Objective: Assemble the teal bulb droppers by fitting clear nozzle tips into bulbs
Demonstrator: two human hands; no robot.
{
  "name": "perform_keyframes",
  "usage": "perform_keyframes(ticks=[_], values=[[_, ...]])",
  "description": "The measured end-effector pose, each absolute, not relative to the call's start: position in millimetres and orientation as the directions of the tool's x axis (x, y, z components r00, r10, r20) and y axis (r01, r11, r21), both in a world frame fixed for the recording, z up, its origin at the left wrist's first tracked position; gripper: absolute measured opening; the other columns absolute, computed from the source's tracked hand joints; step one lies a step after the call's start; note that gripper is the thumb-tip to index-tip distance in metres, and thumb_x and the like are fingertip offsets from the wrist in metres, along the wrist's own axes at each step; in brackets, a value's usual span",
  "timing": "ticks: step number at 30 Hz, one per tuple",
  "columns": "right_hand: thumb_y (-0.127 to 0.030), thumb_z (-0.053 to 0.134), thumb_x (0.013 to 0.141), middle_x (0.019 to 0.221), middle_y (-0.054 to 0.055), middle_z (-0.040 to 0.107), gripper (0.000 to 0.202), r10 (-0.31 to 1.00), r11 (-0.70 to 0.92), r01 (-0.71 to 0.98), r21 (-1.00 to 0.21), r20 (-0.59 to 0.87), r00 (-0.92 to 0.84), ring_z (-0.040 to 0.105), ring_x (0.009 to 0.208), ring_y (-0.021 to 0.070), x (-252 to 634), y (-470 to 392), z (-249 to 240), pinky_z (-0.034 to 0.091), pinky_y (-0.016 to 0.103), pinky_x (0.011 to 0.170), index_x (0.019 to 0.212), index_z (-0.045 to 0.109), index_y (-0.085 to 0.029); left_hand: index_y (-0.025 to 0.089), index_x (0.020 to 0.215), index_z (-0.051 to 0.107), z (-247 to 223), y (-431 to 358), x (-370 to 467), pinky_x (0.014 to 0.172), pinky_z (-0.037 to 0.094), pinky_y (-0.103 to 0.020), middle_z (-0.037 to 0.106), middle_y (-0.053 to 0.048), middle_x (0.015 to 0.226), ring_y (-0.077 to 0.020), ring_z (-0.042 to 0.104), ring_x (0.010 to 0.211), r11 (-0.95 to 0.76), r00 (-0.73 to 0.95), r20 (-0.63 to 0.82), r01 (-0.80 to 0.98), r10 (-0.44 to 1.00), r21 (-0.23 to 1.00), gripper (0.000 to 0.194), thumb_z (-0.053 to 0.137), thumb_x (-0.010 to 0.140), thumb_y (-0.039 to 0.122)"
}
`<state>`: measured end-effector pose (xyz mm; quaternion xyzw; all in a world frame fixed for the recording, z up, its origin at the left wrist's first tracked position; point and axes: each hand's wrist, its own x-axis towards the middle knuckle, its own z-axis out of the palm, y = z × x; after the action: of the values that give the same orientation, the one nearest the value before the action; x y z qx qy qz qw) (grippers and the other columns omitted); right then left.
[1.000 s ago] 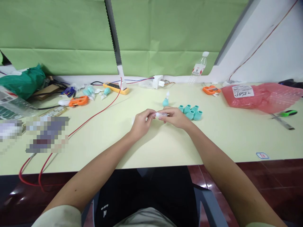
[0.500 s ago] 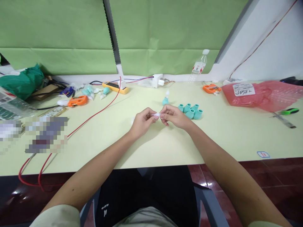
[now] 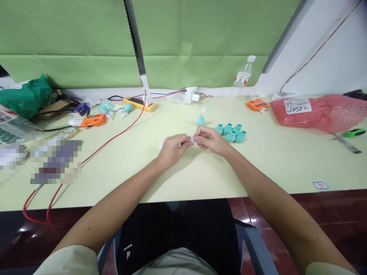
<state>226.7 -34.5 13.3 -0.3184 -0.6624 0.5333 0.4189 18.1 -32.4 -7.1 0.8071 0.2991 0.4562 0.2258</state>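
Note:
My left hand (image 3: 172, 149) and my right hand (image 3: 211, 140) meet over the table, fingertips pinched together. Between them is a small translucent white piece (image 3: 192, 140), mostly covered by the fingers, so its full shape is hidden. Just beyond the hands, a teal rubber bulb (image 3: 201, 120) stands upright with a clear pointed nozzle (image 3: 203, 111) on top. Several teal bulbs with open necks (image 3: 231, 136) stand in a cluster beside my right hand. Something pale and translucent (image 3: 161, 144) lies left of my left hand, partly hidden by it.
A red wire (image 3: 111, 139) crosses the table on the left, near a yellow multimeter (image 3: 140, 104) and an orange tool (image 3: 93, 120). On the right lie another orange tool (image 3: 258, 105), a red bubble-wrap package (image 3: 318, 114) and a metal blade (image 3: 348, 144). A plastic bottle (image 3: 243, 76) stands behind.
The fingers of both hands have shifted slightly and curled closer around the small white piece, which shows less now. The bulbs stand as before; the view has tilted a little.

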Motion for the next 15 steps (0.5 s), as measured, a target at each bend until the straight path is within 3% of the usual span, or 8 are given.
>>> perform_keyframes(ticks=[7, 11, 15], values=[[-0.052, 0.077, 0.088, 0.055, -0.007, 0.044, 0.041, 0.883, 0.084, -0.079, -0.993, 0.111, -0.456, 0.033, 0.047, 0.0064, 222.6, -39.9, 17.9, 0.022, 0.021, 0.046, 0.080, 0.051, -0.020, 0.021, 0.083, 0.067, -5.1, -35.9, 17.8, 0.070, 0.046, -0.028, 0.071, -0.002, 0.081, -0.0145, 0.064, 0.073, -0.733, 0.410, 0.608, 0.333, 0.679, 0.593, 0.021, 0.062, 0.098, 0.035], [-0.050, 0.075, 0.087, 0.056, -0.006, 0.047, 0.040, 0.886, -0.044, -0.104, -0.994, 0.009, -0.464, 0.037, 0.044, 0.0079, 222.6, -39.9, 20.6, 0.023, 0.020, 0.043, 0.080, 0.048, -0.021, 0.021, 0.091, 0.066, -4.9, -35.7, 21.7, 0.070, 0.048, -0.027, 0.069, -0.001, 0.078, -0.0140, 0.063, 0.071, -0.612, 0.377, 0.511, 0.231, 0.773, 0.756, 0.021, 0.065, 0.096, 0.041], [-0.051, 0.070, 0.089, 0.059, 0.000, 0.059, 0.036, 0.866, -0.095, -0.076, -0.993, -0.045, -0.499, 0.052, 0.046, 0.0141, 227.6, -36.4, 23.1, 0.037, 0.025, 0.042, 0.085, 0.050, -0.021, 0.019, 0.113, 0.064, -5.7, -34.9, 28.1, 0.076, 0.054, -0.029, 0.071, -0.003, 0.086, -0.0143, 0.067, 0.078, -0.471, 0.359, 0.426, 0.041, 0.830, 0.881, 0.025, 0.060, 0.098, 0.039]])
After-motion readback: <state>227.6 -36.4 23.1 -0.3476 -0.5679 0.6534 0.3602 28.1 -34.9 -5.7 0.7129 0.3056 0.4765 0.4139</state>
